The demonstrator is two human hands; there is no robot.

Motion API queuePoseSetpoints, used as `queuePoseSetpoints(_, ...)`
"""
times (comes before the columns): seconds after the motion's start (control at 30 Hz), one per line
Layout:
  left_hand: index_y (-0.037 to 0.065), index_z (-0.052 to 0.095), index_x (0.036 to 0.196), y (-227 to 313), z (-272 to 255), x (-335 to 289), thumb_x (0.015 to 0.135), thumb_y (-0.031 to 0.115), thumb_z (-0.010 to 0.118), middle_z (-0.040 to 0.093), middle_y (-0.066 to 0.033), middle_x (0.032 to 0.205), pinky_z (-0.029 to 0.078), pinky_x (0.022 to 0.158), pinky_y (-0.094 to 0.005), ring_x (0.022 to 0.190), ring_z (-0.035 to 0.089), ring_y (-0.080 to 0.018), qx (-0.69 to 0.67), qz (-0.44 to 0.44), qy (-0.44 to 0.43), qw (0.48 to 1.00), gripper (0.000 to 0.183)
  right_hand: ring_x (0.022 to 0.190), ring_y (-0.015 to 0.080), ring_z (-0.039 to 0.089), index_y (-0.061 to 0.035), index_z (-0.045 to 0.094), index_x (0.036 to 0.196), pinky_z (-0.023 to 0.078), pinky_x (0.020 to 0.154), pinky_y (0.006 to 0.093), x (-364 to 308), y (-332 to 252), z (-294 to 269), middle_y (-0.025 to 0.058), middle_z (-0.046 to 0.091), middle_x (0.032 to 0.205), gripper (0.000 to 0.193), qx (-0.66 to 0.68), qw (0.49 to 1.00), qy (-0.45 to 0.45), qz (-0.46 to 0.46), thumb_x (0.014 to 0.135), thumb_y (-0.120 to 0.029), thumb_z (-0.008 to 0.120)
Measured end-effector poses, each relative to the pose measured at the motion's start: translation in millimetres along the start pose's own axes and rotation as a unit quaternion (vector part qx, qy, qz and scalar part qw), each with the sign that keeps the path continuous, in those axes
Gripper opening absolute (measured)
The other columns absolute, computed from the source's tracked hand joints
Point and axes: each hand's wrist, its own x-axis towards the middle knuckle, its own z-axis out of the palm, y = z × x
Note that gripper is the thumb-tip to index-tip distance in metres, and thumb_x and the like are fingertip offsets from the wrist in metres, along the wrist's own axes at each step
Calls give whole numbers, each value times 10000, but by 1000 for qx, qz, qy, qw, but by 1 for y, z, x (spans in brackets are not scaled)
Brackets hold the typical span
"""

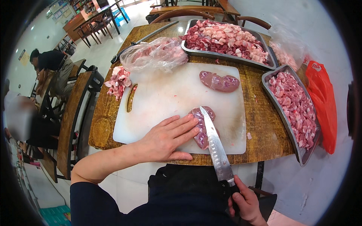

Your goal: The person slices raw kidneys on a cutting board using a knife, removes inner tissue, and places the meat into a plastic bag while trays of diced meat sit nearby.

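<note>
Left hand [169,137] palm down, thumb spread toward the near side, fingers extended and close together; nothing gripped, fingertips resting on the left margin of the near meat piece [200,137], right of centre on the cutting board [158,90]. Right hand [245,201] beyond the near edge of the bench [266,135], fingers closed round the handle of the knife [218,154]; blade slanting far and left across the same piece, hiding part of it.

Containers, left to right: clear bag [154,52] with pink meat; far metal tray [230,62] heaped with dark red and pale fatty pieces; right metal tray [306,155] filled with pink chunks; red bag [324,105] alongside, contents hidden.

Surroundings: meat trimmings [118,83] left of the board; dark rod [154,34] beyond the clear bag; second meat piece [218,81] on the board's far right, apart from both hands.
</note>
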Motion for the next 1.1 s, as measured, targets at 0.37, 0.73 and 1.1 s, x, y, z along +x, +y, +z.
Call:
queuePoseSetpoints(0.37, 41, 444, 1454, 0, -2, -1, 854, 585, 652, 404, -171, 1529, 360, 1123, -471, 1416, 393, -339, -10, -7, 3, 1000, 837, 531, 125, 543, -157, 314, 1555, 463, 477, 267, 58, -53, 22, 67, 564, 749, 555, -24, 998, -53, -15, 1024, -97, 463)
queuePoseSetpoints(0.73, 42, 432, 1464, 0, -2, -2, 851, 621, 627, 402, -166, 1531, 313, 1158, -465, 1427, 381, -311, -28, -9, 0, 1000, 866, 511, 127, 544, -159, 316, 1554, 465, 478, 261, 32, -44, 6, 82, 582, 735, 566, -39, 998, -47, 30, 1014, -78, 469)
queuePoseSetpoints(1.1, 31, 453, 1443, -1, -3, -5, 865, 619, 616, 409, -159, 1529, 293, 1168, -475, 1433, 374, -302, -21, 9, 1, 1000, 841, 483, 94, 476, -101, 307, 1553, 397, 448, 226, 12, -24, 5, 28, 558, 712, 562, -72, 996, -55, 6, 1018, -130, 475)
